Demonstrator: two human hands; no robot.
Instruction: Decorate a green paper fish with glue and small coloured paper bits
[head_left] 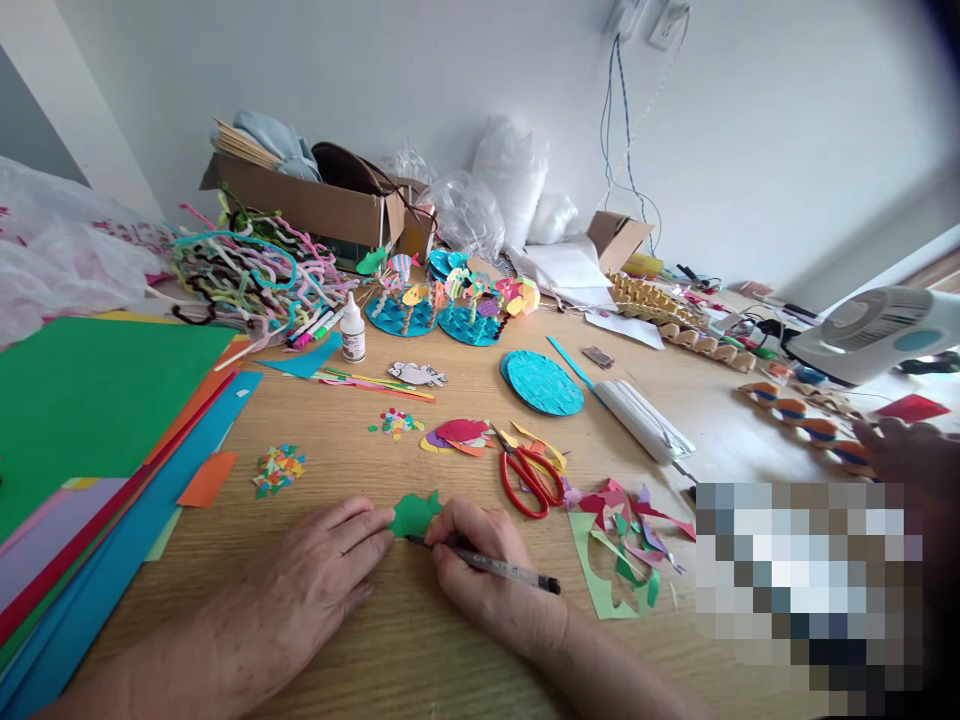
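Note:
A green paper fish (414, 514) lies flat on the wooden table between my hands. My left hand (319, 570) rests on the tabletop with its fingers stretched out, the fingertips against the fish's left end. In my right hand (484, 570) is a black pen (499, 568), its tip at the lower edge of the fish and its capped-looking end pointing right. Beyond the fish lie a small stack of coloured paper fish (459, 433) and red-handled scissors (529, 478). Paper scraps (630, 540) are strewn to the right of my right hand.
Coloured paper sheets (112, 400) are piled on the left. Confetti bits (281, 470), a glue bottle (352, 332), a blue disc (544, 382), a white pencil case (643, 420) and finished fish stands (405, 315) lie farther back. A co-worker's hand (907, 445) is at right, near a fan (877, 330).

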